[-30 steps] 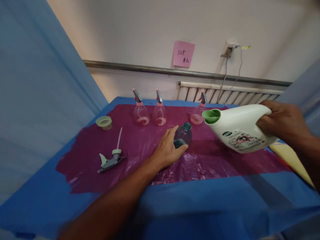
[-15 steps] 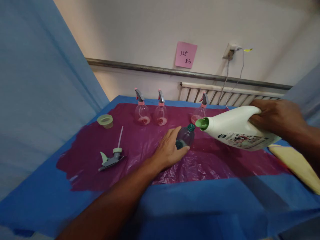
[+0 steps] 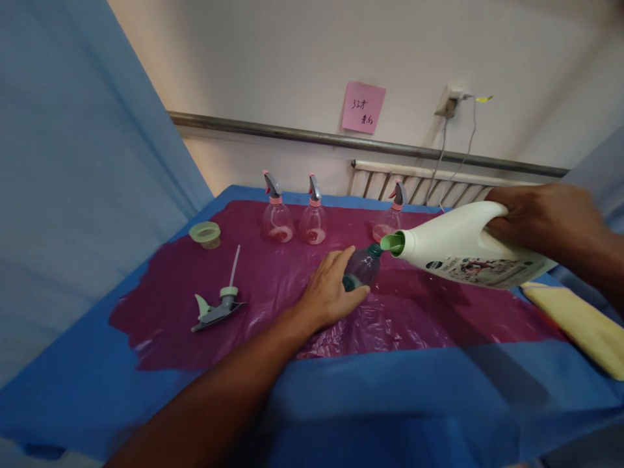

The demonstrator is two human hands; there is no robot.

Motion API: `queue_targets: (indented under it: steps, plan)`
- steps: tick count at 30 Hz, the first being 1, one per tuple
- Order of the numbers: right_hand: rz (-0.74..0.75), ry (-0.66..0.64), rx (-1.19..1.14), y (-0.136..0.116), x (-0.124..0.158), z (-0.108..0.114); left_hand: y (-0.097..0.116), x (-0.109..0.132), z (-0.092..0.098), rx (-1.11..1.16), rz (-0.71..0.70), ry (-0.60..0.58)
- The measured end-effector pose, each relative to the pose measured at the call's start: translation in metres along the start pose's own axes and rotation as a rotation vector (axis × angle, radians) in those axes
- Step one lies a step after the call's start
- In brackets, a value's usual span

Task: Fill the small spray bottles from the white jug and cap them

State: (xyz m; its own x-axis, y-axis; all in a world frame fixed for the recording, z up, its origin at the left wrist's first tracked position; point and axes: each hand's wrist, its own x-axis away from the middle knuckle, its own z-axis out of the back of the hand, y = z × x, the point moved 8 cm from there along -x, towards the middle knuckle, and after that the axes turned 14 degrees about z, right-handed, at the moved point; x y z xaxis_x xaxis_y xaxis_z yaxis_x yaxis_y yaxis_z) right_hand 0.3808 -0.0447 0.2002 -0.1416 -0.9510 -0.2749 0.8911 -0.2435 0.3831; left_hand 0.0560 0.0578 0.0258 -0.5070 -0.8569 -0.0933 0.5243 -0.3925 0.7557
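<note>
My left hand [image 3: 334, 289] is wrapped round a clear spray bottle [image 3: 364, 266] with a green neck and no sprayer on it. The bottle leans to the right, its mouth close to the green spout of a large white jug [image 3: 468, 250]. By its handle, my right hand [image 3: 541, 214] grips the jug, which is tipped with its spout to the left. Whether liquid is flowing I cannot tell. A grey trigger sprayer [image 3: 219, 310] with a pale green collar and tube lies to the left on the purple plastic sheet [image 3: 273, 318].
Two spray bottles with pink collars [image 3: 277, 221] [image 3: 313, 222] stand at the back, and a third bottle [image 3: 389, 218] stands behind the jug's spout. A pale green cup [image 3: 205, 234] sits at the left. Something yellow [image 3: 575, 318] lies at the right edge. Behind is a wall radiator [image 3: 390, 179].
The jug's rear end has risen slightly, tilting it further. The bottle's mouth has tipped a little to the right, closer to the spout.
</note>
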Motion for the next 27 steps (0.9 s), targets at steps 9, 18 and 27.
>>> queue_targets:
  steps: [9,18,27]
  plan:
    - [0.078,0.107,0.052,0.002,-0.002,0.01,0.001,0.001,0.0,-0.002,0.001,-0.003]
    - [0.127,0.158,0.087,-0.006,-0.002,0.027,0.0,0.001,-0.001,0.002,-0.009,0.008]
    - [0.142,0.124,0.088,-0.016,-0.002,0.042,0.001,0.001,-0.001,-0.011,-0.013,0.001]
